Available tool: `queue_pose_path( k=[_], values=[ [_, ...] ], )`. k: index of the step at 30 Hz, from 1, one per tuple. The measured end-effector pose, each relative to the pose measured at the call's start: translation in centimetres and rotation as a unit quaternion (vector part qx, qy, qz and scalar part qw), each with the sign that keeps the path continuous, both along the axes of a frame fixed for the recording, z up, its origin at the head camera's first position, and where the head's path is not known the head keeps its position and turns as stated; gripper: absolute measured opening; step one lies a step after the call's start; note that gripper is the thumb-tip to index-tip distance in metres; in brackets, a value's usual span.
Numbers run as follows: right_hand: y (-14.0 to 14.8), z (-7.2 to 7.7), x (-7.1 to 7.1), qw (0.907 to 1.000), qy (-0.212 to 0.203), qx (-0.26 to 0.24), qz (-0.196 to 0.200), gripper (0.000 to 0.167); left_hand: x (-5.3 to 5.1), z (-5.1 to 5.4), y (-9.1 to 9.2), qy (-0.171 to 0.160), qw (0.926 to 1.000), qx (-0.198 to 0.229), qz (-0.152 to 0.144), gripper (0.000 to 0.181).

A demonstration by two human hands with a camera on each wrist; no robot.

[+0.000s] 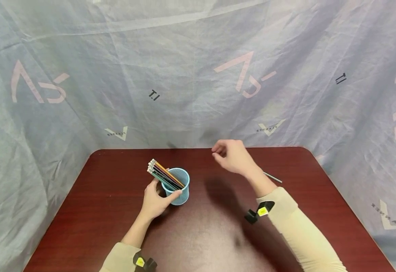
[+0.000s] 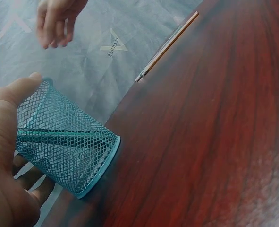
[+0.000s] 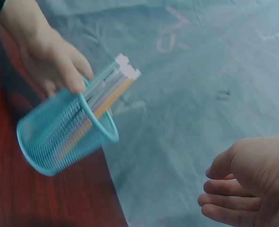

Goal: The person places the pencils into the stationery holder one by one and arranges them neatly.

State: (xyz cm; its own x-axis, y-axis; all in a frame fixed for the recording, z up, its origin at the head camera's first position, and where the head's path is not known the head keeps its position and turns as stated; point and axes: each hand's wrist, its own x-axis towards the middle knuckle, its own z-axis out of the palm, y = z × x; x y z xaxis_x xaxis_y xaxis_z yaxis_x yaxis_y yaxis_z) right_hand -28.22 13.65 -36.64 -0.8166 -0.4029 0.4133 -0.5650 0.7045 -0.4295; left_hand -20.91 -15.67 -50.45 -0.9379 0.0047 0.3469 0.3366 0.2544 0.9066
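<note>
Pencil cup (image 1: pixel 181 198) of pale blue mesh, standing upright on a red-brown table (image 1: pixel 92 204), left of its middle and short of the far edge. Inside we see a bundle of pencils (image 1: pixel 165 176), white eraser ends up, leaning against the rim toward the far left corner. The left hand (image 1: pixel 155 202) grips the cup, thumb on the near side, fingers wrapped around the other. We judge the cup light and fairly stiff, its mesh giving some grip but apt to dent; the leaning pencils could make it top-heavy, so the sturdiest hold should be around the wall just below the rim. The right hand (image 1: pixel 233 155) hangs in the air beyond and to the right, fingers loosely bent and holding nothing. Behind that wrist, toward the right edge, lie two loose pencils (image 2: pixel 170 47), side by side. Grey printed cloth (image 1: pixel 191 68) hangs behind the far edge.
</note>
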Motion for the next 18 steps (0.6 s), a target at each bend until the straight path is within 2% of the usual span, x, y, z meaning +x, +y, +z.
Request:
queue_pose_path(
  k=[10, 18],
  values=[
    [5.6, -0.3, 0.0, 0.9983, -0.012, 0.027, -0.051, 0.006, 0.0, -0.2, 0.0, 0.015, 0.9999, 0.008, -0.001, 0.076],
    [8.7, -2.4, 0.3, 0.9956, -0.028, 0.046, -0.076, 0.006, -0.1, -0.2, 0.0, 0.01, 0.9999, 0.008, -0.003, 0.074]
  ],
)
